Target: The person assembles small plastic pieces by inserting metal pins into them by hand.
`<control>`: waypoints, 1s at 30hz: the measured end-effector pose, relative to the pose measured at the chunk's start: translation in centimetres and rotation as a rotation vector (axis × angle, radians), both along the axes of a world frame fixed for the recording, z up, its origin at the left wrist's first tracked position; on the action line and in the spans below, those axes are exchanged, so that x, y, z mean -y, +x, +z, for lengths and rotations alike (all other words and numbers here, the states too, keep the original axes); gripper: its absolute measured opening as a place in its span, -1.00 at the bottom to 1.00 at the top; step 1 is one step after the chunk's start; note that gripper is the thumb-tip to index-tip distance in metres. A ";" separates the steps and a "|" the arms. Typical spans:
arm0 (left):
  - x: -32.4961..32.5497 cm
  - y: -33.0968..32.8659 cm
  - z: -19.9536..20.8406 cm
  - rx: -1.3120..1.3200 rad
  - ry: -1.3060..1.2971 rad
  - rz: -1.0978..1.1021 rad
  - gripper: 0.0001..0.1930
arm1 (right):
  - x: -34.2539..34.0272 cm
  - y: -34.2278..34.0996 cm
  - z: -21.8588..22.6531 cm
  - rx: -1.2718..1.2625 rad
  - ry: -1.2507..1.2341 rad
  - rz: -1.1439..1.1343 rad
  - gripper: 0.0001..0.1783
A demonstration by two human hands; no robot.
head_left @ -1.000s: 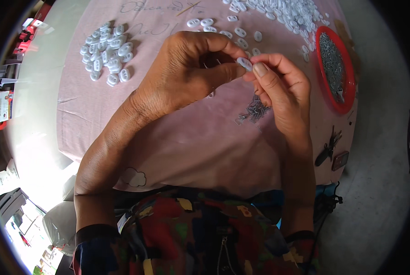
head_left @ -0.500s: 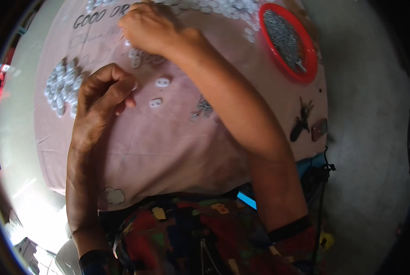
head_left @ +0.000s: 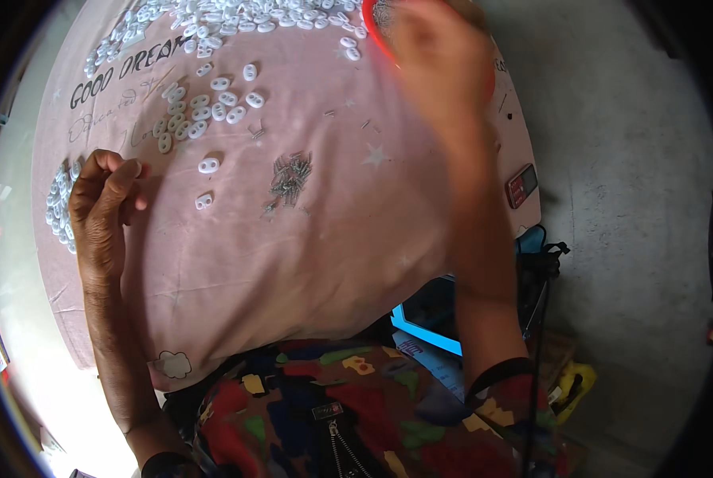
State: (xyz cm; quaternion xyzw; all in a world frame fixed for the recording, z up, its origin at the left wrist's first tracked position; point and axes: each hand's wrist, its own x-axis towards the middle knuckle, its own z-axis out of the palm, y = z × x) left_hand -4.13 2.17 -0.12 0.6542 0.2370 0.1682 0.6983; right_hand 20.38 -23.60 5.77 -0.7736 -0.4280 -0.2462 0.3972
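My left hand hovers over the left side of the cloth, thumb pressed to curled fingers. Whatever lies in that pinch, if anything, is hidden. Motion smears my right hand, which is over the red basin at the far right; its fingers cannot be read. Small white oval plastic pieces with two holes lie about, one of them right of my left hand and another nearer to me. A loose group of such pieces lies beyond. Small metal pins form a heap mid-cloth.
A pink cloth with printed lettering covers the table. White pieces make a large spread along the far side and a pile at the left edge. A red phone lies by the right edge. Few stray pins sit mid-right.
My right hand has swung from the far left, over the white pieces, to the red basin at the right. The view has shifted, and my left hand keeps its pinched shape.
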 end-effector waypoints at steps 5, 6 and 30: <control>-0.4 2.3 1.2 -0.060 0.020 -0.083 -0.80 | 21.7 11.6 -1.1 0.135 -0.600 -0.982 -0.60; -1.1 2.9 1.3 -0.092 0.072 -0.144 -0.77 | 24.3 13.1 -1.7 0.069 -0.749 -0.970 -0.59; -8.9 10.3 -1.8 0.030 0.534 -0.186 -0.72 | 25.8 17.6 -3.4 -0.599 -0.765 -0.749 -0.68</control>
